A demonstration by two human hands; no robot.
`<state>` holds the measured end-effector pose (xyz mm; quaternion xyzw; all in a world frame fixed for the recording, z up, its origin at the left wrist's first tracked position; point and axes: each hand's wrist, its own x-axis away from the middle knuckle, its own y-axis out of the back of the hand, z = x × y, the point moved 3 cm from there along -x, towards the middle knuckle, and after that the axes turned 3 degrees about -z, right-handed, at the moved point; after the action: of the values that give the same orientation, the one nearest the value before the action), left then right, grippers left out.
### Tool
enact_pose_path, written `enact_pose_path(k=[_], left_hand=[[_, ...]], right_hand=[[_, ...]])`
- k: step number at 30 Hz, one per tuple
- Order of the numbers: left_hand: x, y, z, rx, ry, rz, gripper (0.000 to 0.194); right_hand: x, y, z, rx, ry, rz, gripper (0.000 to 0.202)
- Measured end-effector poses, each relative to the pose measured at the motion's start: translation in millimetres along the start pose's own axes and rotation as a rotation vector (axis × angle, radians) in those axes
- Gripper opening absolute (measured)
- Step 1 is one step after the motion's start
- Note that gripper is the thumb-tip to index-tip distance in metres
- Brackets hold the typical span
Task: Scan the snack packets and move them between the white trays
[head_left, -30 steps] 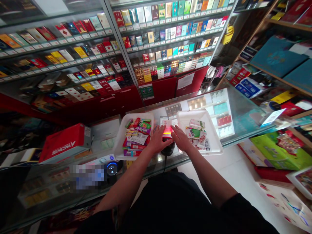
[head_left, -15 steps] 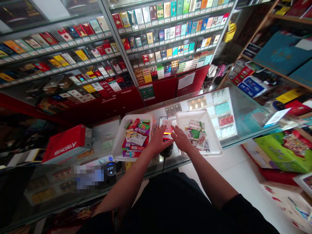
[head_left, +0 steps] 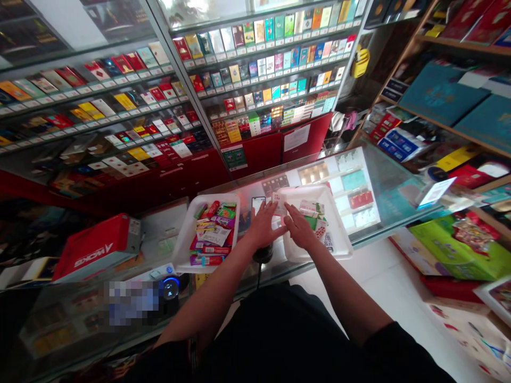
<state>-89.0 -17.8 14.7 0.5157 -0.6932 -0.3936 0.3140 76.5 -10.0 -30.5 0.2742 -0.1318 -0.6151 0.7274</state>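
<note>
Between the fingertips of both hands is a small white packet with pink print (head_left: 279, 204), over the left edge of the right white tray (head_left: 343, 247). My left hand (head_left: 261, 227) grips its left side, and my right hand (head_left: 299, 229) is at its right side. That tray holds several white and green packets (head_left: 312, 208). Below my left hand stands a black corded scanner (head_left: 262, 255), partly covered. A phone (head_left: 257, 202) lies just beyond it. The left white tray (head_left: 180, 250) contains several colourful sweet packets (head_left: 215, 234).
The trays stand on a glass counter (head_left: 393, 205). A red shoebox-like carton (head_left: 98, 247) sits at the left, near a round black device with a blue-lit ring (head_left: 171, 288). Shelves of small boxes (head_left: 255, 69) rise behind. A sign stand (head_left: 436, 192) is at the right.
Both hands have shifted with the packet from above the scanner to the right tray's edge. The red-orange glow under the packet is gone from view. The camera view has turned slightly.
</note>
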Motion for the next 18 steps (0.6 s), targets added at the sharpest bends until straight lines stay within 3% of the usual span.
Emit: enact_pose_path(k=[8, 13, 18], left_hand=[[-25, -11.5, -23, -0.054, -0.025, 0.064, 0.091], [-34, -23.3, -28, -0.064, -0.015, 0.113, 0.091], [-34, -24.1, -29, -0.037, -0.008, 0.083, 0.089]], right_hand=[[-3, 20, -22, -0.028, -0.07, -0.024, 0.077], [-8, 22, -34, -0.049, -0.095, -0.037, 0.081], [-13, 23, -35, -0.035, -0.099, -0.053, 0.081]])
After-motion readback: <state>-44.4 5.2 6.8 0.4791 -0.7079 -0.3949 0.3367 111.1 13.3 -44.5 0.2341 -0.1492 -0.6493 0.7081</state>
